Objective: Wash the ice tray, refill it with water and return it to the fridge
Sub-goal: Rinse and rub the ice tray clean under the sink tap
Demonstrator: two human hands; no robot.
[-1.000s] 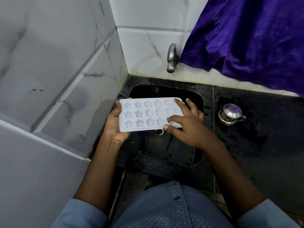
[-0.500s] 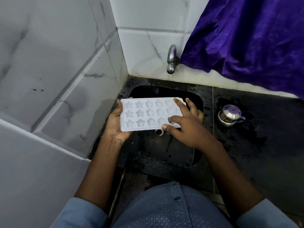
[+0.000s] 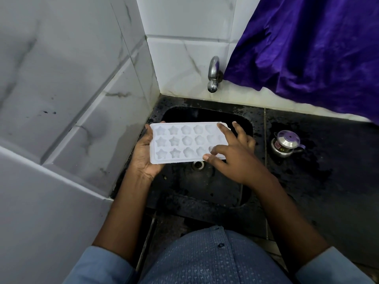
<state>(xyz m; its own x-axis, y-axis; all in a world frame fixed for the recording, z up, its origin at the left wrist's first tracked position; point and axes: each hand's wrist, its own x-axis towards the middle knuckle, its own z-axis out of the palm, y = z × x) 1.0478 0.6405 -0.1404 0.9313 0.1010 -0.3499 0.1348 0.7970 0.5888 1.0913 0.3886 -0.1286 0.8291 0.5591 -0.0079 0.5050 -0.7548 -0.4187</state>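
Observation:
A white ice tray (image 3: 184,143) with star- and flower-shaped cells is held level over the black sink (image 3: 205,181). My left hand (image 3: 143,158) grips its left end from below, thumb on the rim. My right hand (image 3: 229,154) lies on the tray's right end, fingers spread over the cells and thumb at the near edge, covering that end. The chrome tap (image 3: 213,75) sticks out of the tiled wall above the sink's back edge; no water runs from it.
A small steel pot with a purple lid (image 3: 286,143) stands on the wet black counter (image 3: 328,171) right of the sink. A purple cloth (image 3: 307,48) hangs at the upper right. Marble-tiled walls (image 3: 71,89) close in on the left and behind.
The tray and both hands stay almost in place; my right hand's fingers shift slightly across the tray's right end.

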